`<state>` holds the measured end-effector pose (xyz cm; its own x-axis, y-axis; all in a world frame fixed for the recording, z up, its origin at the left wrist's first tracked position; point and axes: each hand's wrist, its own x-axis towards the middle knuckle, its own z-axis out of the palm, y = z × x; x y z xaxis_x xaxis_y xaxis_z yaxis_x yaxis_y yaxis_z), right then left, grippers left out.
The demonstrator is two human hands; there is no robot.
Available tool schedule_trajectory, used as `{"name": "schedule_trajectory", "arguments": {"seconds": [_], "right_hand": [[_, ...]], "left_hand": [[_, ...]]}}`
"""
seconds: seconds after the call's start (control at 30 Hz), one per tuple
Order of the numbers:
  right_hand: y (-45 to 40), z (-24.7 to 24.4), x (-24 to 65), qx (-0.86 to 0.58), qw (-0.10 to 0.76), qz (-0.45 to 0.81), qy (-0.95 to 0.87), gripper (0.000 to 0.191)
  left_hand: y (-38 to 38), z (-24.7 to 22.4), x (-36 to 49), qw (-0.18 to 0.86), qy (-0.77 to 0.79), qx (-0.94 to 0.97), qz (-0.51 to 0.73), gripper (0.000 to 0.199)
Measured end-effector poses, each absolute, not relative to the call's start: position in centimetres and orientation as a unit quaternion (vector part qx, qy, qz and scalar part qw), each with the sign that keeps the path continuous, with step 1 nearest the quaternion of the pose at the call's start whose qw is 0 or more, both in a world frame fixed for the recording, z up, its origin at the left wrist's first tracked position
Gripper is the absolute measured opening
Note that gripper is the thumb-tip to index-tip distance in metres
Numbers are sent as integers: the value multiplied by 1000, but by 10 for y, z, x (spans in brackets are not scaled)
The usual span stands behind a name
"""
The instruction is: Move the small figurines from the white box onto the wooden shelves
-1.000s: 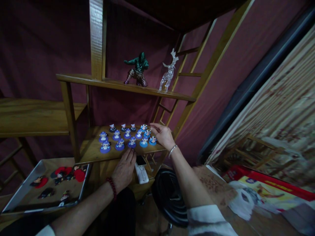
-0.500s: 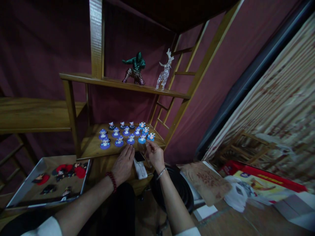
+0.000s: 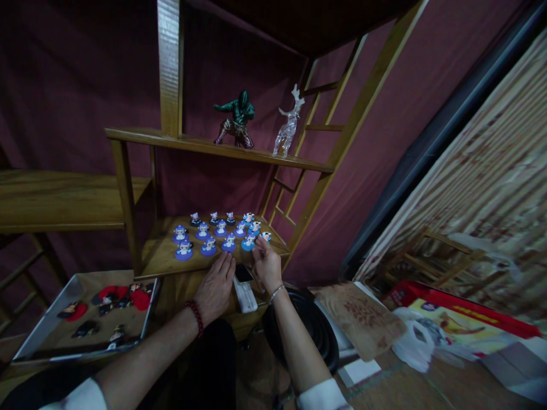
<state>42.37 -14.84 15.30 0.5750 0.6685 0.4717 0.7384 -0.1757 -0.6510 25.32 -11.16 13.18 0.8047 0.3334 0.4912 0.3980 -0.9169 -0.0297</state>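
Note:
Small figurines on round bases stand in rows on the lower wooden shelf point(image 3: 160, 254). Several have purple bases, such as this purple figurine point(image 3: 208, 246). A blue-based figurine point(image 3: 248, 242) stands at the front row's right end. My right hand point(image 3: 267, 266) has its fingers bent together at the black-and-white figurine point(image 3: 265, 236) on the far right, whose base they hide. My left hand point(image 3: 215, 288) lies flat with fingers stretched at the shelf's front edge, holding nothing. Between my hands is a dark-screened phone point(image 3: 244, 274), with a white packet point(image 3: 245, 296) just below it.
A shallow box point(image 3: 25, 340) with red and black figurines stands at the left. On the upper shelf point(image 3: 149, 138) are a green figure point(image 3: 236, 119) and a clear deer point(image 3: 288, 122). A black round stool point(image 3: 318, 330), plastic bag point(image 3: 413, 344) and red box point(image 3: 482, 316) are right.
My right hand has moved slightly up and forward, its fingertips now at the far-right figurine. My left hand stays in place. The view has shifted slightly.

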Motion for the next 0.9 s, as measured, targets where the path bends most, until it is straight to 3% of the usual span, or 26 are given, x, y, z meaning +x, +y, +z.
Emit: {"name": "schedule_trajectory", "arguments": {"seconds": [0.9], "right_hand": [[-127,163,433,-808,370,-19,-459,39]], "left_hand": [[-113,135,254,77,-195,-949,-235,59]]}}
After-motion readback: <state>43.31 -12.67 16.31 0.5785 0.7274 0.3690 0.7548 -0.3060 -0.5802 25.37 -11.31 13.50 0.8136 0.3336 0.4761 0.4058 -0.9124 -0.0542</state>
